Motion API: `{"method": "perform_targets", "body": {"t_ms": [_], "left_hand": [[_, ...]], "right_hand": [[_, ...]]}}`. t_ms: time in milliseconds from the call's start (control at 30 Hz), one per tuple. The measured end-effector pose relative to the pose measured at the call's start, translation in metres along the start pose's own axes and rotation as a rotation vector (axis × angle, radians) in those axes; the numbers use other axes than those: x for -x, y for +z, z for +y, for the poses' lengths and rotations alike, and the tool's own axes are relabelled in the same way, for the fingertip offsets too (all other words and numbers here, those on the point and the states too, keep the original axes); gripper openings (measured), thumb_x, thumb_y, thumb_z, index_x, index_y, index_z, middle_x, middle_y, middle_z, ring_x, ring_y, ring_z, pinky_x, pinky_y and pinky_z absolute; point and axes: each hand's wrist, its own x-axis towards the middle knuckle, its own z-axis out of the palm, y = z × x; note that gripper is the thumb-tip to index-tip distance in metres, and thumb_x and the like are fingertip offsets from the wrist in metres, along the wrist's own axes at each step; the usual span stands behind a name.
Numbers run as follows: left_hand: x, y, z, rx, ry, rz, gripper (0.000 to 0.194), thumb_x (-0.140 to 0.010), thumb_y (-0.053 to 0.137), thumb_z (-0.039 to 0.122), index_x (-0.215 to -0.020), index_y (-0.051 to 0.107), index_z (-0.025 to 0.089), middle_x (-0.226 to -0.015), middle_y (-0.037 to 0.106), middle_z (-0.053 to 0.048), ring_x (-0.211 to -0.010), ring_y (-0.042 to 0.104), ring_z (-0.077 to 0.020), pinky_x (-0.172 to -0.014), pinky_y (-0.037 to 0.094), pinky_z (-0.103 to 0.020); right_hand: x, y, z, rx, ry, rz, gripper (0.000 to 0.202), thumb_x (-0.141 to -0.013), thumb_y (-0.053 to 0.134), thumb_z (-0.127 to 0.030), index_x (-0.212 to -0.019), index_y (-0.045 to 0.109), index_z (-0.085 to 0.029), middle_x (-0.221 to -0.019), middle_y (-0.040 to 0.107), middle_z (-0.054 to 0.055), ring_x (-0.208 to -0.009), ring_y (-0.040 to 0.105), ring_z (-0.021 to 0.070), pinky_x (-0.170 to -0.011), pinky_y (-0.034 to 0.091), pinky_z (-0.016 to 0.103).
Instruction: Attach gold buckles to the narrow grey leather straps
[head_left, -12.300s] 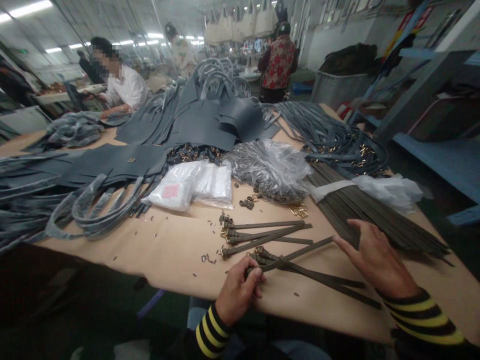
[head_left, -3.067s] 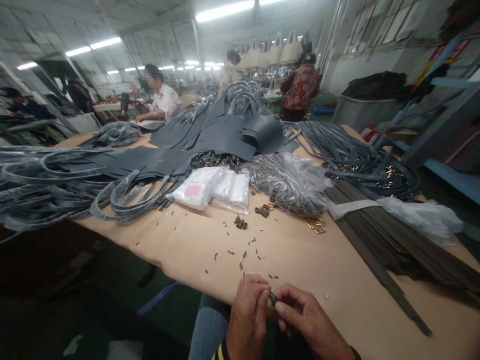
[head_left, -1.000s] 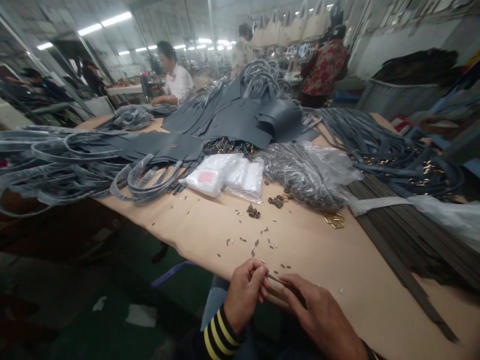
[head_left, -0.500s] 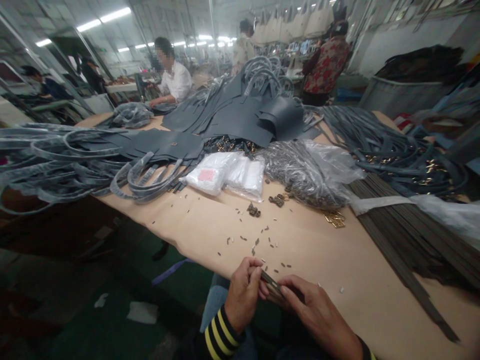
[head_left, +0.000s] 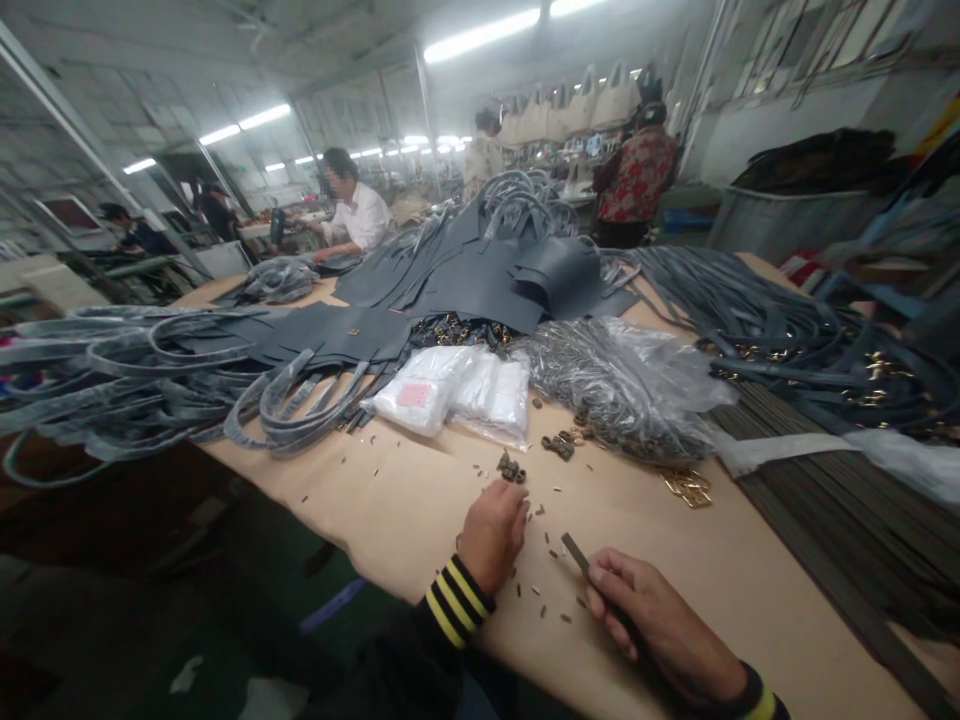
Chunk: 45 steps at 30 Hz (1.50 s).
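Note:
My right hand [head_left: 652,610] is closed around a dark olive strap [head_left: 576,553], whose free end points up and left over the table. My left hand [head_left: 491,535] reaches to a small pile of dark metal rings [head_left: 511,465]. Its fingers are curled together at the near edge of the pile, and what they hold, if anything, is hidden. Small dark and pale metal bits [head_left: 543,610] lie scattered on the brown paper around both hands.
Clear bags of white packing [head_left: 427,390] and a plastic bag of dark hardware [head_left: 622,380] lie beyond my hands. Gold-coloured rings [head_left: 686,487] sit beside it. Grey straps [head_left: 285,420] are at left, olive straps [head_left: 817,510] at right. A person in white [head_left: 360,215] works across the table.
My left hand has let go of the strap and moved forward to the ring pile. My right hand keeps the strap and has shifted right. The view has tilted up.

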Motion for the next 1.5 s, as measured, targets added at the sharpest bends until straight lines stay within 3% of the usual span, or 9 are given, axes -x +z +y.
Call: {"method": "perform_targets", "body": {"t_ms": [133, 300, 433, 533, 700, 767, 1000, 1367, 1500], "left_hand": [[-0.036, 0.012, -0.005, -0.041, -0.053, -0.008, 0.014, -0.075, 0.041, 0.008, -0.071, 0.052, 0.015, -0.08, 0.052, -0.008, -0.082, 0.05, -0.0213, -0.075, 0.041, -0.037], [-0.043, 0.019, -0.006, 0.075, -0.115, -0.012, 0.02, -0.072, 0.036, 0.0, -0.07, 0.049, 0.015, -0.082, 0.051, -0.008, -0.089, 0.048, -0.0211, -0.081, 0.036, -0.041], [-0.031, 0.013, -0.006, 0.311, -0.17, -0.074, 0.008, -0.074, 0.043, 0.011, -0.067, 0.047, 0.014, -0.069, 0.054, -0.004, -0.073, 0.053, -0.0169, -0.073, 0.042, -0.034], [-0.013, 0.008, 0.0, 0.506, -0.226, -0.153, 0.014, -0.078, 0.042, 0.024, -0.071, 0.047, 0.013, -0.063, 0.056, -0.003, -0.058, 0.055, -0.0123, -0.059, 0.045, -0.027], [0.016, 0.006, 0.017, 1.243, -0.565, -0.205, 0.027, -0.06, 0.066, 0.032, -0.065, 0.049, 0.011, -0.057, 0.056, -0.001, -0.048, 0.051, -0.0061, -0.053, 0.042, -0.019], [0.022, 0.006, 0.022, 1.387, -0.637, -0.192, 0.03, -0.053, 0.072, 0.03, -0.063, 0.051, 0.011, -0.055, 0.057, 0.0, -0.046, 0.051, -0.0051, -0.051, 0.04, -0.017], [0.034, 0.006, 0.024, 1.296, -0.553, -0.174, 0.026, -0.057, 0.07, 0.029, -0.064, 0.053, 0.01, -0.054, 0.057, 0.001, -0.048, 0.052, -0.0059, -0.051, 0.04, -0.017], [0.051, 0.012, 0.042, 1.083, -0.419, -0.098, 0.025, -0.063, 0.063, 0.034, -0.064, 0.051, 0.012, -0.06, 0.057, 0.0, -0.053, 0.054, -0.0097, -0.056, 0.045, -0.023], [0.059, 0.016, 0.047, 1.075, -0.42, -0.135, 0.023, -0.067, 0.059, 0.034, -0.066, 0.049, 0.013, -0.061, 0.057, -0.001, -0.054, 0.056, -0.0106, -0.056, 0.046, -0.024]], "right_hand": [[-0.009, -0.003, 0.008, -0.105, -0.017, 0.004, 0.037, -0.069, 0.048, -0.054, -0.067, 0.04, -0.018, -0.049, 0.047, -0.007, -0.031, 0.032, 0.0026, -0.032, 0.026, 0.015], [-0.011, -0.003, 0.009, -0.134, -0.015, 0.01, 0.029, -0.07, 0.045, -0.047, -0.068, 0.037, -0.02, -0.053, 0.049, -0.006, -0.032, 0.033, 0.0034, -0.032, 0.027, 0.016], [-0.008, -0.004, -0.002, 0.001, -0.053, 0.074, 0.017, -0.072, 0.041, -0.034, -0.066, 0.037, -0.02, -0.049, 0.045, -0.007, -0.036, 0.031, 0.0051, -0.036, 0.025, 0.017], [-0.002, -0.002, -0.012, 0.198, -0.169, 0.167, 0.018, -0.074, 0.039, -0.034, -0.067, 0.042, -0.018, -0.046, 0.04, -0.008, -0.043, 0.037, 0.0084, -0.044, 0.03, 0.02], [0.005, 0.003, -0.015, 0.331, -0.276, 0.24, 0.025, -0.079, 0.034, -0.035, -0.069, 0.048, -0.017, -0.05, 0.046, -0.004, -0.048, 0.047, 0.0123, -0.05, 0.036, 0.024], [0.007, 0.004, -0.013, 0.364, -0.291, 0.248, 0.025, -0.079, 0.034, -0.034, -0.067, 0.047, -0.018, -0.049, 0.048, -0.004, -0.048, 0.048, 0.0125, -0.051, 0.036, 0.024], [0.021, 0.005, -0.015, 0.481, -0.297, 0.199, 0.022, -0.079, 0.036, -0.031, -0.065, 0.047, -0.019, -0.047, 0.049, -0.004, -0.046, 0.048, 0.0123, -0.048, 0.035, 0.023], [0.036, 0.014, -0.016, 0.652, -0.279, 0.299, 0.019, -0.077, 0.034, -0.031, -0.063, 0.042, -0.022, -0.051, 0.049, -0.001, -0.048, 0.049, 0.0162, -0.05, 0.033, 0.027], [0.039, 0.015, -0.014, 0.571, -0.3, 0.233, 0.022, -0.08, 0.033, -0.031, -0.061, 0.04, -0.022, -0.052, 0.049, -0.002, -0.05, 0.05, 0.0151, -0.051, 0.035, 0.026]]}}
